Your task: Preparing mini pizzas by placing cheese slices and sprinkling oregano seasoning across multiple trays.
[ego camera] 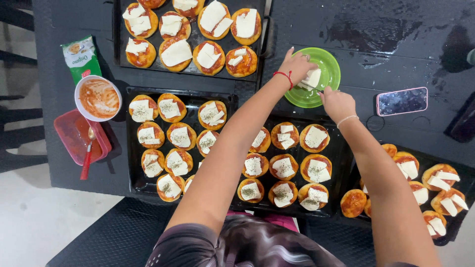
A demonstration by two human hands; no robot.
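Two hands: both over the green plate (pixel 330 74) on the far surface
Left hand (pixel 297 65): fingers curled onto cheese slices (pixel 311 78)
Right hand (pixel 338 102): fingers pinched at the plate's near rim; hold unclear

We see a dark table (pixel 405 44) bearing black baking trays (pixel 132 180), a green plate (pixel 330 74), a white sauce bowl (pixel 79 94), a red container (pixel 67 136), a seasoning packet (pixel 80 58) and a pink phone (pixel 402 101).

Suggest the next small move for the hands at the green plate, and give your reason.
Probably lift a cheese slice from the green plate onto the bare sauced base. Both the left hand and right hand are already at the slices, and that base has no cheese.
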